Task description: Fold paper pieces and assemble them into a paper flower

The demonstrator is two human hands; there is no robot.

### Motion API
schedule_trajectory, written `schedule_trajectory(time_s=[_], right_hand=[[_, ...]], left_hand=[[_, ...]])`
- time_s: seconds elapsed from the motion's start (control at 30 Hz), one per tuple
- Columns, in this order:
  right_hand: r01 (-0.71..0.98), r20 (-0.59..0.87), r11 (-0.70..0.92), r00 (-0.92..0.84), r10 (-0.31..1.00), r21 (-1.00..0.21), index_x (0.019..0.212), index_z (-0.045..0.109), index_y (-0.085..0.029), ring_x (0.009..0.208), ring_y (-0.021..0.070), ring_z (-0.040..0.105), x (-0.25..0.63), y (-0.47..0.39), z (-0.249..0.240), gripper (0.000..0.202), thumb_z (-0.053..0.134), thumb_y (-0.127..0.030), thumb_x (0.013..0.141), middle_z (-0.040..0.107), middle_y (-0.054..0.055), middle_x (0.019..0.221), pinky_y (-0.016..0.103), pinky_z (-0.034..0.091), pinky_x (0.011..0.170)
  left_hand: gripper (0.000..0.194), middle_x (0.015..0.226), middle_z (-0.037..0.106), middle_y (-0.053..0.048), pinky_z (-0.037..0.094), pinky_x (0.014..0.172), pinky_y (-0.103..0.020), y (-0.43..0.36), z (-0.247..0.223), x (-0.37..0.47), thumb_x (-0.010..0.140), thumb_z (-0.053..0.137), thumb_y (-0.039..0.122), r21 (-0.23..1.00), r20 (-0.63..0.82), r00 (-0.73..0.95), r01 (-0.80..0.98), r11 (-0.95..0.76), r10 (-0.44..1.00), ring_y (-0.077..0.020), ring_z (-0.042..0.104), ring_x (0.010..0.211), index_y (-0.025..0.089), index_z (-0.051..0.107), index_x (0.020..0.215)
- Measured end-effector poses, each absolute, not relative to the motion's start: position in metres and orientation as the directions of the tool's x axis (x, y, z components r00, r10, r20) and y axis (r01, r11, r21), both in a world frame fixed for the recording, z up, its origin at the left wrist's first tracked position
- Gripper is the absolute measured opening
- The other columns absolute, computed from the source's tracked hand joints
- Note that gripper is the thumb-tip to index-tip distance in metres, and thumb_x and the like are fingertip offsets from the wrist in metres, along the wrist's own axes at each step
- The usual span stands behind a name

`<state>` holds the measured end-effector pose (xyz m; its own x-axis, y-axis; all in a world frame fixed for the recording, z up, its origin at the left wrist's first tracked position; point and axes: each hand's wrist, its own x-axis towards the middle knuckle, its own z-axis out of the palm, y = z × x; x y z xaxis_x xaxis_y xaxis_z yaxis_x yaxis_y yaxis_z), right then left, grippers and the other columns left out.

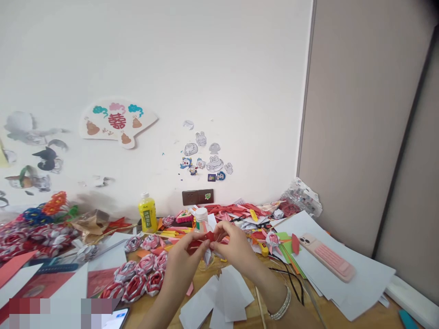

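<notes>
Both of my hands meet over the middle of the table, pinching a small piece of red and white folded paper (210,236) between thumbs and fingertips. My left hand (190,256) grips its left side and my right hand (233,244) its right side. Part of the paper is hidden by the fingers. Just behind it stands a clear bottle with a white cap (201,214). Below my hands lie several white paper pieces (219,297) on the wooden table. To the left are several rolled red, pink and white paper roses (139,287).
A yellow bottle (147,214) stands near the wall. On the right, a pink phone (327,258) rests on large white sheets (363,274). Red paper strips (226,212) are heaped at the back. Another phone (116,318) lies at the front left, and a thin stick (260,307) lies nearby.
</notes>
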<state>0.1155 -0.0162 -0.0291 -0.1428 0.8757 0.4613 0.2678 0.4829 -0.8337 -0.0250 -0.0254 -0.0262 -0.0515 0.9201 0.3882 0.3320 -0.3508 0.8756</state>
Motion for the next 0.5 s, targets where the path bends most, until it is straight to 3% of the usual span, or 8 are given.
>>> schedule_trajectory(time_s=[0.13, 0.33, 0.5], right_hand=[[0.163, 0.382, 0.420, -0.221, 0.897, -0.893, 0.072, 0.052, -0.018, 0.065, 0.0124, 0.054, 0.121, -0.014, -0.028, 0.017, 0.063, -0.015, 0.061, 0.056, -0.003, 0.068, 0.023, 0.041, 0.058], [-0.040, 0.167, 0.163, -0.341, 0.925, -0.986, 0.071, 0.051, -0.015, 0.060, 0.0126, 0.057, 0.123, -0.003, -0.036, 0.024, 0.069, -0.023, 0.057, 0.057, -0.003, 0.061, 0.025, 0.044, 0.056], [-0.043, 0.150, 0.143, -0.337, 0.930, -0.989, 0.070, 0.052, -0.015, 0.061, 0.0122, 0.058, 0.122, -0.002, -0.038, 0.021, 0.068, -0.024, 0.058, 0.058, -0.002, 0.061, 0.024, 0.045, 0.057]], left_hand=[[0.017, 0.068, 0.067, -0.001, 0.045, 0.047, -0.023, -0.019, -0.027, -0.029, 0.066, 0.061, 0.034, 0.923, 0.278, 0.072, 0.258, -0.287, 0.958, -0.0155, 0.061, 0.057, 0.018, 0.061, 0.071], [0.024, 0.061, 0.061, 0.002, 0.040, 0.046, -0.019, -0.014, -0.035, -0.033, 0.064, 0.065, 0.039, 0.993, 0.066, 0.199, 0.084, -0.084, 0.978, -0.0095, 0.054, 0.051, 0.016, 0.059, 0.071], [0.026, 0.055, 0.056, 0.005, 0.037, 0.043, -0.018, -0.010, -0.038, -0.033, 0.061, 0.067, 0.040, 0.989, 0.072, 0.177, 0.112, -0.093, 0.982, -0.0081, 0.048, 0.047, 0.016, 0.056, 0.067]])
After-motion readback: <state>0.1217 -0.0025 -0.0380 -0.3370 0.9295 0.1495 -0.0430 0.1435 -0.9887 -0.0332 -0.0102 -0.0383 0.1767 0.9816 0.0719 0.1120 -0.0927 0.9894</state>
